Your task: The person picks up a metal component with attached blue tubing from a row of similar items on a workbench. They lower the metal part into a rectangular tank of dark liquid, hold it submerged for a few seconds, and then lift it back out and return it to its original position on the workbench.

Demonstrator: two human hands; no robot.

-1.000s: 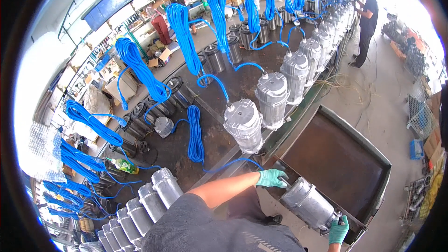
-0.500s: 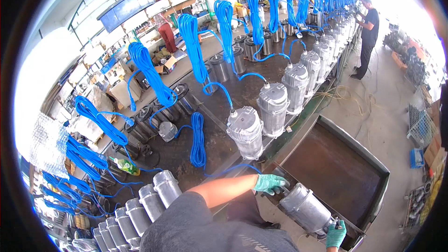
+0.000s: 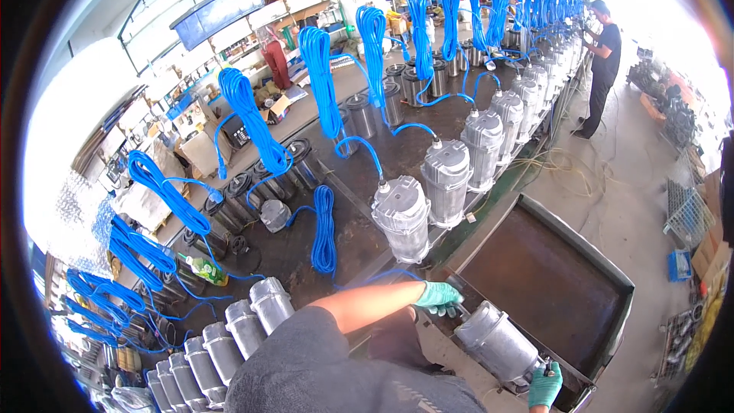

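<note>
A silver cylindrical metal housing [image 3: 498, 343] lies tilted across the near left edge of a wide brown-bottomed tray. My left hand [image 3: 440, 298], in a green glove, has its fingers curled at the upper end of this housing, around a small metal part there. At the lower right end my right hand [image 3: 545, 386], gloved the same way, is closed around a small dark fitting on the housing. The fingertips of both hands are partly hidden. Just beyond stands an upright silver motor housing [image 3: 401, 219] with a blue cable from its top.
The tray [image 3: 628, 313] has raised walls. A dark workbench [image 3: 367, 176] bears a row of housings, steel cylinders and hanging blue cable coils [image 3: 319, 80]. More bare housings [image 3: 246, 329] line up at the lower left. A person [image 3: 602, 69] stands far along the bench; yellow cords cross the floor.
The view has shifted slightly. The tilted housing and both hands appear a little further left, with each hand still at its own end of the housing.
</note>
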